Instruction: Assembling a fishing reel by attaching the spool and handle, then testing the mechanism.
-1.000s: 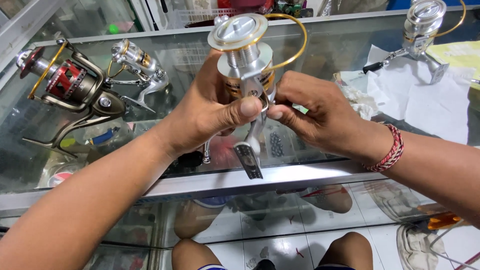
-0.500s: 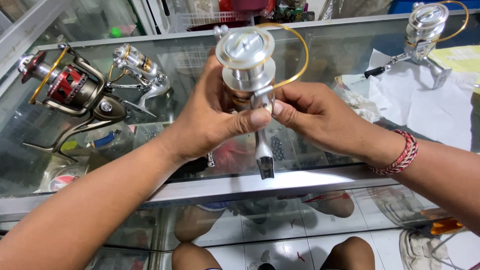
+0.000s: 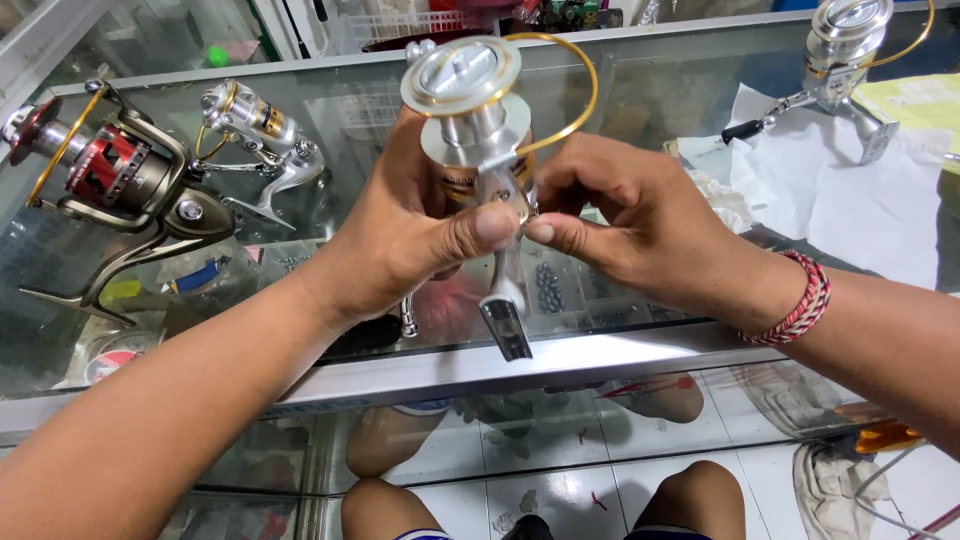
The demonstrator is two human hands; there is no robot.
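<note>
My left hand (image 3: pixel 410 235) grips a silver spinning fishing reel (image 3: pixel 472 110) with a gold bail wire, held upright above a glass counter (image 3: pixel 600 350). Its spool points up and its foot (image 3: pixel 505 320) hangs down. My right hand (image 3: pixel 620 215) pinches a small part on the reel's body, thumb and fingers meeting the left thumb. A red braided band circles my right wrist.
On the glass counter lie a large red and bronze reel (image 3: pixel 120 185) at the left, a small silver reel (image 3: pixel 255 135) beside it, and another silver reel (image 3: pixel 840 50) at the far right on white paper (image 3: pixel 860 200). Goods show under the glass. My knees are below.
The held reel has tilted a little and shifted, its foot swinging from left to more upright. My right fingers have closed in on the reel body beside the left thumb.
</note>
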